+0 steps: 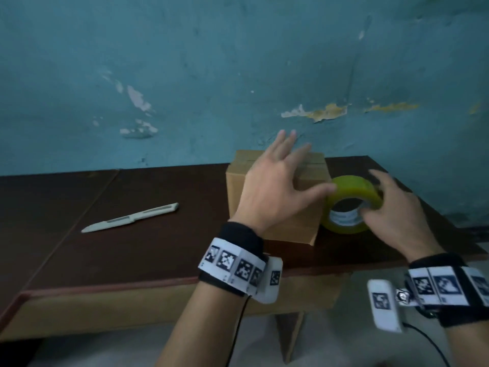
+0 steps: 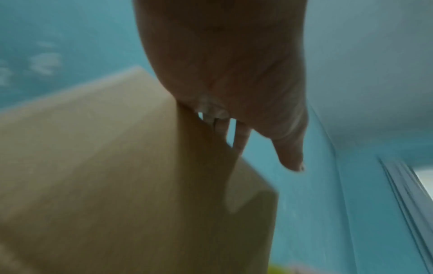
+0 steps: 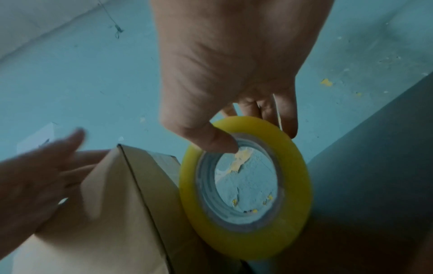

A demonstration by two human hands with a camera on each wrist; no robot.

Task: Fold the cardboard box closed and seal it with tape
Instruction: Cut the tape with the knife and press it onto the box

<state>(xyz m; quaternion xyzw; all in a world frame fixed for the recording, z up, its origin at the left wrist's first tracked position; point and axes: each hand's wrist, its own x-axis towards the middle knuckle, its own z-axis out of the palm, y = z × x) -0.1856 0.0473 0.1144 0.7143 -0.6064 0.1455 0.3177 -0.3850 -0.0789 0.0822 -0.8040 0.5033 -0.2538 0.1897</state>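
We see a small brown cardboard box (image 1: 275, 202) standing on a dark brown wooden table (image 1: 148, 250), near its far right corner and close to a peeling teal wall (image 1: 211, 75). Its top flaps lie folded down, with strips of tape already across the seam at the far edge.

Our left hand (image 1: 277, 186) is spread over the box top, fingers straight and fanned apart, gripping nothing; the thumb reaches right to touch the rim of the roll. Whether the palm presses on the cardboard we cannot tell, as the wrist view is blurred.

Just beside the box's right wall, a round roll of yellowish clear packing tape (image 1: 352, 205) stands tilted on edge. Our right hand (image 1: 394, 215) pinches it: the thumb is tucked into the grey core and the fingers (image 3: 287, 115) curl over the outer rim.

Well apart on the left lies a slim cream-white plastic utility knife (image 1: 131, 218), flat and clear of both hands. Marker-covered bands (image 1: 232, 263) wrap both wrists.
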